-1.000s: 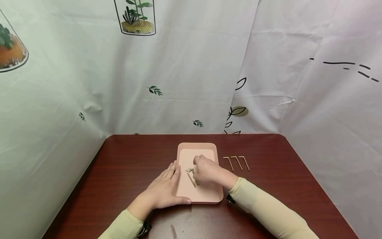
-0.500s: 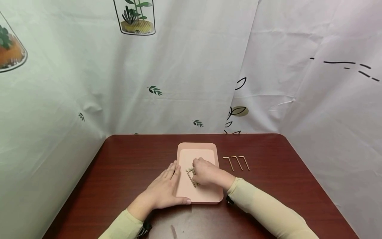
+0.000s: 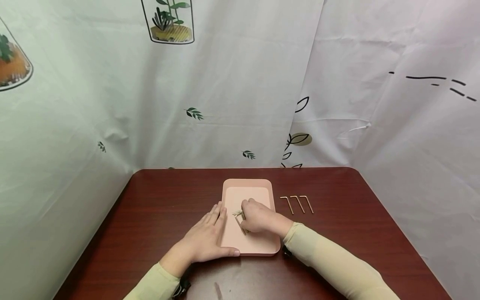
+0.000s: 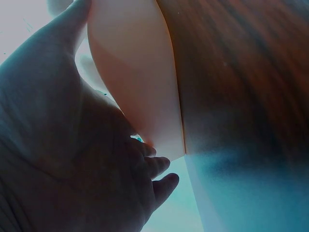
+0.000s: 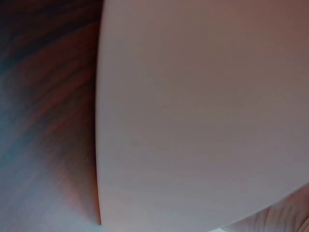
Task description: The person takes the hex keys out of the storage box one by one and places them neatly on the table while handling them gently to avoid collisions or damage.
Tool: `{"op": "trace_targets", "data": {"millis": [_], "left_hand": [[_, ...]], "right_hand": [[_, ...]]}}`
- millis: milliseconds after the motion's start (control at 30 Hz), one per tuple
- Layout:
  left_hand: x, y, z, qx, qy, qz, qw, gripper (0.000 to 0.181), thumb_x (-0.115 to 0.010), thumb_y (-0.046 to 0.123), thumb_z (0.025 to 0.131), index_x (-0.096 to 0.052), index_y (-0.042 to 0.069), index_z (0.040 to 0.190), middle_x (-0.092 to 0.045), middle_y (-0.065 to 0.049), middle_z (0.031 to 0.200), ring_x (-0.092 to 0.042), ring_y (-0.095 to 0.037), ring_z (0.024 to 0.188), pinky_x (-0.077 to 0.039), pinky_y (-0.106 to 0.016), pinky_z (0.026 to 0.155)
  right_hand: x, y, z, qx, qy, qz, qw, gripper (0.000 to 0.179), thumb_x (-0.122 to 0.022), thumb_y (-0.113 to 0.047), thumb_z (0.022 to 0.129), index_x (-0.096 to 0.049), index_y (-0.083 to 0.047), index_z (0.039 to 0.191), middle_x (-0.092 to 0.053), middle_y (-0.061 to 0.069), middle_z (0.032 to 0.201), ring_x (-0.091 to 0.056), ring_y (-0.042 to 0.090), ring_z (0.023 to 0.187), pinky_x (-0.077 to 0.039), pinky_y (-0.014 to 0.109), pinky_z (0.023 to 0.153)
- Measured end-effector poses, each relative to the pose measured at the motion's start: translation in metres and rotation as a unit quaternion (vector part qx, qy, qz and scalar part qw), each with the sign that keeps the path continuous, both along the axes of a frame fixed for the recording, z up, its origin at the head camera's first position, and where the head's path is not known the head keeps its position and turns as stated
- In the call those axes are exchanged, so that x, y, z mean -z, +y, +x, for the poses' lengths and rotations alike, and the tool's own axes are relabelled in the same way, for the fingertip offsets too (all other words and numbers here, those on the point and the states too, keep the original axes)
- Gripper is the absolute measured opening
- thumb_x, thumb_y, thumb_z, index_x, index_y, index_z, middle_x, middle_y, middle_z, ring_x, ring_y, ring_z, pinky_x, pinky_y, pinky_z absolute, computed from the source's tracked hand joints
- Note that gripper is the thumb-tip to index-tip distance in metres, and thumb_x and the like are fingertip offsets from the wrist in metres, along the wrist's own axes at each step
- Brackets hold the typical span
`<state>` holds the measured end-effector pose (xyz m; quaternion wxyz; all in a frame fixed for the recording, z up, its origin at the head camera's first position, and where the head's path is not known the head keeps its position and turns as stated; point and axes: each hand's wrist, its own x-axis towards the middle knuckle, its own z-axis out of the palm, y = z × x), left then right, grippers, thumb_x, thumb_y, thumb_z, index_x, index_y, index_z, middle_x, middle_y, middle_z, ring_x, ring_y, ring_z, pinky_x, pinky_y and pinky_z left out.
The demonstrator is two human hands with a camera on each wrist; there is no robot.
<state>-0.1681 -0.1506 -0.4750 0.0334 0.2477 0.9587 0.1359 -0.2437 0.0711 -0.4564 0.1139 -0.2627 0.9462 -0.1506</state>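
Note:
A pink tray lies on the dark red-brown table. In the head view, my left hand rests along its left side with fingers extended and the thumb on the near rim. The left wrist view shows the left palm beside the tray wall. Inside the tray, several L-shaped brass-coloured hex keys lie close together. My right hand reaches in over them, its curled fingers pinching at a key on the right of the group. The fingertips and part of that key are hidden.
To the right of the tray, three more hex keys lie side by side on the table. White printed curtains stand behind the table and on both sides. The tray's side fills most of the right wrist view.
My right hand has shifted slightly left and lower over the hex keys, covering more of them. The left hand, the tray and the three keys outside stay put.

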Motion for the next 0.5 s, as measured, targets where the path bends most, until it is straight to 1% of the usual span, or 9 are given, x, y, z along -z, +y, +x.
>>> {"op": "trace_targets", "data": {"millis": [267, 500], "left_hand": [[0.0001, -0.0002, 0.0007, 0.000, 0.001, 0.002, 1.0000, 0.139, -0.067, 0.091, 0.087, -0.024, -0.011, 0.172, -0.015, -0.033, 0.180, -0.021, -0.045, 0.168, -0.031, -0.057, 0.132], [0.0000, -0.0003, 0.0008, 0.000, 0.002, 0.003, 1.0000, 0.139, -0.066, 0.092, 0.087, -0.025, -0.011, 0.171, -0.015, -0.033, 0.180, -0.022, -0.045, 0.168, -0.031, -0.057, 0.132]], "right_hand": [[0.0017, -0.0031, 0.0013, -0.006, 0.008, 0.007, 0.9999, 0.022, -0.082, -0.014, 0.089, -0.061, -0.008, 0.096, -0.054, 0.006, 0.090, -0.053, 0.019, 0.075, -0.051, 0.035, 0.070], [0.0019, -0.0041, 0.0019, -0.010, 0.016, 0.008, 0.9998, 0.020, -0.081, -0.012, 0.089, -0.063, -0.007, 0.097, -0.054, 0.006, 0.090, -0.053, 0.019, 0.075, -0.051, 0.035, 0.071]]}}
